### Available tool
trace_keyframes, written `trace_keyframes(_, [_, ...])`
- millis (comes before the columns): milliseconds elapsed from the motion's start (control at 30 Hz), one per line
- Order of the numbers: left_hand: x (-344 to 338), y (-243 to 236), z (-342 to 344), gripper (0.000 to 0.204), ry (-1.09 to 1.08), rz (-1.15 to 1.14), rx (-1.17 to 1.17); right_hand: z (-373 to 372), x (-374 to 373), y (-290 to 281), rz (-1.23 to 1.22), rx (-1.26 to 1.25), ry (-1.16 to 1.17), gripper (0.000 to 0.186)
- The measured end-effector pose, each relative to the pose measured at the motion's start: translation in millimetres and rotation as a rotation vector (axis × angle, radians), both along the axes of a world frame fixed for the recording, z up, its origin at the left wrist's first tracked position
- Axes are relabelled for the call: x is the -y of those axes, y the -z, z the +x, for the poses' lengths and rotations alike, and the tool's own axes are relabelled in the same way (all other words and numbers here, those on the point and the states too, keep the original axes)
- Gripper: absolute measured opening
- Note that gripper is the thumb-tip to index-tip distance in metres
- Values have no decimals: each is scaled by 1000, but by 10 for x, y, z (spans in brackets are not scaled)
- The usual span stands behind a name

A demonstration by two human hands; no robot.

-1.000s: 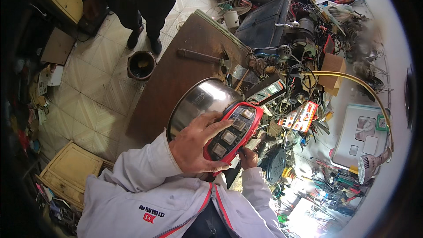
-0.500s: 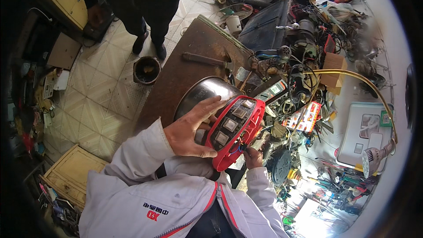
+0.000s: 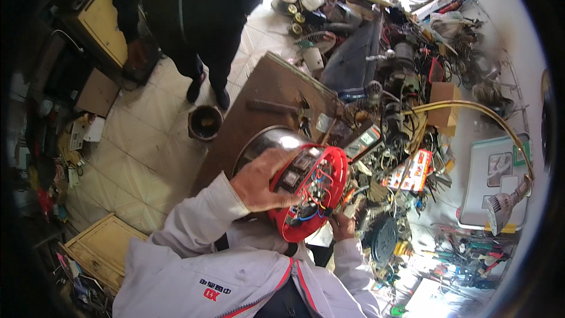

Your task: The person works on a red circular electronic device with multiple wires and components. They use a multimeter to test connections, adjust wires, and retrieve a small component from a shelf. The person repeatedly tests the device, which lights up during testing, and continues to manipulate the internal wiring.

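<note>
The round silver-metal cooker with a red plastic base [image 3: 318, 191] tilts over the brown wooden surface's [image 3: 282, 82] near end, wires exposed. My left hand [image 3: 265, 182] clasps its button-panel side, thumb splayed; my right hand [image 3: 342, 225] meets its lower rim, grip unclear. Beyond, a dark long-handled hammer [image 3: 271, 106] lies toward the surface's right edge.

left hand [image 3: 259, 185]: spread, back upward | right hand [image 3: 342, 226]: partly curled, lower

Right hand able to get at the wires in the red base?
Likely yes: the right hand is beside the red base, whose open side shows the wires; the left hand leaves most uncovered.
</note>
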State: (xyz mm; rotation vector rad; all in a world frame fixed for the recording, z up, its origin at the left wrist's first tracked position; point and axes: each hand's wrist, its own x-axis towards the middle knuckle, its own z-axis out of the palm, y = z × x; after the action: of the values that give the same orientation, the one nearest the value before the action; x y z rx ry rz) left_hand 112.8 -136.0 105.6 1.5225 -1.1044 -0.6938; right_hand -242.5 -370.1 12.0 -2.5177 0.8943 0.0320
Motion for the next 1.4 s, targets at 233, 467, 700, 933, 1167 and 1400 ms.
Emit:
trace_keyframes(233, [-99, 88, 14, 96, 43, 88, 27, -84, 13, 66, 16, 59, 22, 17])
trace_keyframes(467, [-326, 291, -47, 91, -220, 65, -96, 311, -93, -215, 164, 184, -23, 21])
trace_keyframes(700, [-538, 879, -122, 86, -274, 16, -209, 243, -60, 31, 86, 221, -26, 21])
trace_keyframes(933, [-491, 1002, -286, 67, -344, -134, -569, 333, -160, 28, 238, 336, -22, 31])
trace_keyframes(1167, [-489, 917, -358, 61, -444, -85, -484, 567, -196, -263, 175, 272, -208, 48])
trace_keyframes(1400, [-440, 1070, -378, 47, -580, -117, -473, 544, -64, -82, 278, 278, -247, 38])
